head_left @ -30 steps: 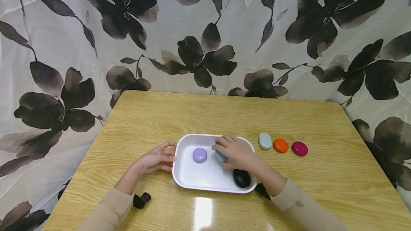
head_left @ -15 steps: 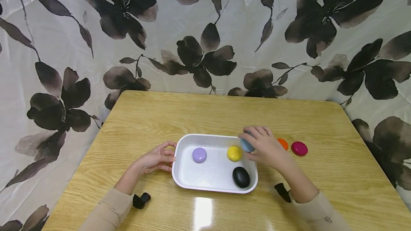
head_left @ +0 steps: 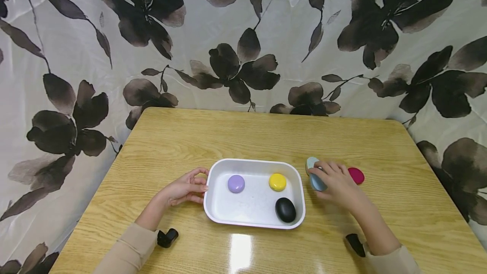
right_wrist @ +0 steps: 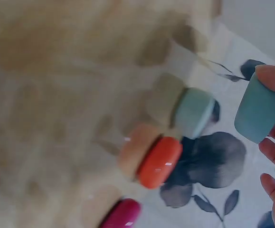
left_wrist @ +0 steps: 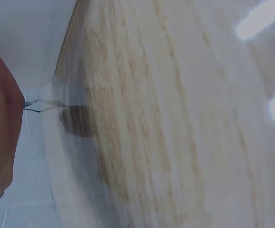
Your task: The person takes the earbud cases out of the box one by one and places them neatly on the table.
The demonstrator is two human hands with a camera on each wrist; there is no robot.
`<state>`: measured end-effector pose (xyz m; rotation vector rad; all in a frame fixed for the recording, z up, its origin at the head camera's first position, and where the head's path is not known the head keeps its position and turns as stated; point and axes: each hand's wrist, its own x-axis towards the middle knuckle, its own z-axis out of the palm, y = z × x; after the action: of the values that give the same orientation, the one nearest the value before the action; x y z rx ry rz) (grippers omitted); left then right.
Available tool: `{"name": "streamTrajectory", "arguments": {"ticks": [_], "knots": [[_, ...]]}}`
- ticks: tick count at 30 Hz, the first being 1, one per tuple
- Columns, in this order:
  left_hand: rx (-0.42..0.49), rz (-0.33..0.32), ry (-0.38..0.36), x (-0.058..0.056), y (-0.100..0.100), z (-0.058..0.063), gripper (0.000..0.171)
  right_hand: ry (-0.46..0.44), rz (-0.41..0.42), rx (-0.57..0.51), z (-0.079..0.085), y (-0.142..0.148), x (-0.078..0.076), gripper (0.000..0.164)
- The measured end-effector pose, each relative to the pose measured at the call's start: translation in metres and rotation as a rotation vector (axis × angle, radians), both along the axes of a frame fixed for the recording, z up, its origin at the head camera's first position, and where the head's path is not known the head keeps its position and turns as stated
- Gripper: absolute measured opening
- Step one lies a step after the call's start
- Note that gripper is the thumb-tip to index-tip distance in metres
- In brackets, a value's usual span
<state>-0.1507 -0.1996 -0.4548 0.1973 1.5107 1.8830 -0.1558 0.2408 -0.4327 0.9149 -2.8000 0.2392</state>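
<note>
My right hand (head_left: 336, 183) pinches a smooth blue, pebble-shaped piece (right_wrist: 260, 108) between thumb and fingers, just beyond the right end of the white tray (head_left: 247, 220). Partly behind it in the head view lies a pale blue-green piece (head_left: 311, 162) on the table. An orange piece (right_wrist: 160, 161) shows in the right wrist view; the hand covers it in the head view. A magenta piece (head_left: 356, 175) lies right of the hand. My left hand (head_left: 186, 188) rests its fingertips against the tray's left end. Inside the tray sit a lilac (head_left: 236, 184), a yellow (head_left: 277, 182) and a black piece (head_left: 285, 210).
The wooden table (head_left: 228, 134) ends at the back against a floral curtain (head_left: 289, 45). Black straps, one (head_left: 168, 237) by the left wrist and one (head_left: 355, 245) by the right, stand out over the tabletop.
My right hand has carried the blue piece from over the tray rightward past its edge, uncovering the yellow piece and then covering the orange one. The left hand and tray stay put.
</note>
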Motion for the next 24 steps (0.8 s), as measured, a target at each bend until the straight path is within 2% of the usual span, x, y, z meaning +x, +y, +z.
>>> {"name": "streamTrajectory", "arguments": {"ticks": [6,10,24], "knots": [[0.001,0.003,-0.001,0.000,0.000,0.000,0.045,-0.080,0.020,0.030,-0.017,0.006,0.002,0.053],[0.003,0.002,-0.002,0.000,-0.001,0.001,0.044,-0.094,0.031,0.036,-0.025,0.007,0.002,0.052],[-0.002,-0.001,-0.002,-0.001,-0.002,0.002,0.044,-0.127,0.012,0.069,-0.027,0.005,0.005,0.047]]}}
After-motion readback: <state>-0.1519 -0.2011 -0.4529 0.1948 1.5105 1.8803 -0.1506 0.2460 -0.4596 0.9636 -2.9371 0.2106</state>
